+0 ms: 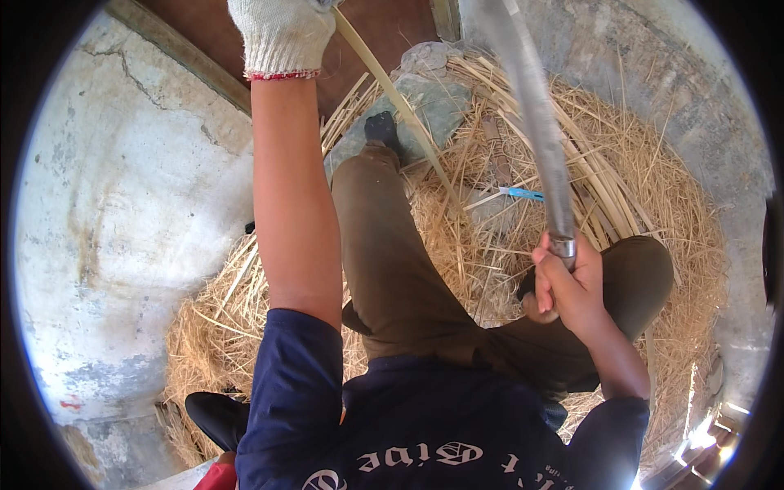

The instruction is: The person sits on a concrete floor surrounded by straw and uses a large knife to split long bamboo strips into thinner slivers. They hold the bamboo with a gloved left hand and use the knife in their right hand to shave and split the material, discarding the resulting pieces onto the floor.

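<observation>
My left hand (286, 37), in a white knitted work glove with a red hem, reaches to the top edge of the view, where its fingers are partly cut off. From it a long, flat, pale strip, apparently bamboo (396, 94), slants down to the right toward the shavings. My right hand (576, 282) is bare and wrapped round the handle of a machete (539, 114). Its broad, slightly curved blade points up and away, over the pile, apart from the strip. The blade's tip runs out of view.
Curly shavings (490, 278) cover the floor around my legs. Long split strips (600, 184) lie at the right, beside a blue-handled cutter (523, 193). A grey-green stone (441, 106) lies by my foot. Walls (139, 204) stand on both sides; a brown panel (380, 41) is ahead.
</observation>
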`<action>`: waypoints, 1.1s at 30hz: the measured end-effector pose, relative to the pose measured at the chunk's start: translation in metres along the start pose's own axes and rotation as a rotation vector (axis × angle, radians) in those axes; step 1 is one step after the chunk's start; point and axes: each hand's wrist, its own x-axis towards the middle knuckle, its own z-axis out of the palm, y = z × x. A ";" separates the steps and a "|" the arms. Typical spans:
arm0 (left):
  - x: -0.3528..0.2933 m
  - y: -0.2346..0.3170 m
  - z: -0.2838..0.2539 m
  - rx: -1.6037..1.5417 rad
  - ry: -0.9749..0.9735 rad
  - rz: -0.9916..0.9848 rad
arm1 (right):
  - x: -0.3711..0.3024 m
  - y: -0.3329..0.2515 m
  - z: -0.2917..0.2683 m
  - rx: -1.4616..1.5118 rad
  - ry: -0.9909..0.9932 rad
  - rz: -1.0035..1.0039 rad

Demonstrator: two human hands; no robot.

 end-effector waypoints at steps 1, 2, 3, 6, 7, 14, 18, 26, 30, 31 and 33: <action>-0.001 0.001 0.002 0.007 0.011 0.008 | 0.000 0.000 -0.003 -0.030 0.018 -0.029; -0.001 0.002 0.003 0.013 0.022 0.017 | 0.001 0.002 -0.003 -0.228 0.023 -0.107; 0.000 0.003 0.002 0.020 0.029 0.012 | 0.004 0.004 -0.002 -0.426 0.026 -0.188; 0.002 0.007 -0.004 0.022 0.030 0.002 | 0.008 0.010 -0.001 -0.805 -0.095 -0.249; 0.001 0.008 -0.006 0.012 0.017 0.002 | 0.008 0.012 0.000 -0.823 -0.114 -0.243; -0.006 0.014 -0.007 -0.007 0.020 -0.011 | 0.000 -0.017 0.000 -0.138 -0.199 0.212; -0.004 0.014 -0.008 -0.026 0.001 -0.007 | -0.002 0.002 -0.001 -0.326 0.040 -0.215; -0.005 0.019 -0.014 -0.073 -0.059 -0.020 | 0.004 -0.009 -0.002 -0.353 -0.192 0.101; -0.005 0.017 -0.010 -0.058 -0.005 -0.003 | -0.002 -0.011 -0.002 -0.153 -0.057 0.003; -0.005 0.016 -0.007 -0.051 0.027 0.000 | -0.003 -0.004 -0.001 -0.183 -0.011 -0.089; -0.006 0.016 -0.001 -0.034 0.090 0.007 | 0.000 0.006 0.000 -0.333 -0.006 -0.201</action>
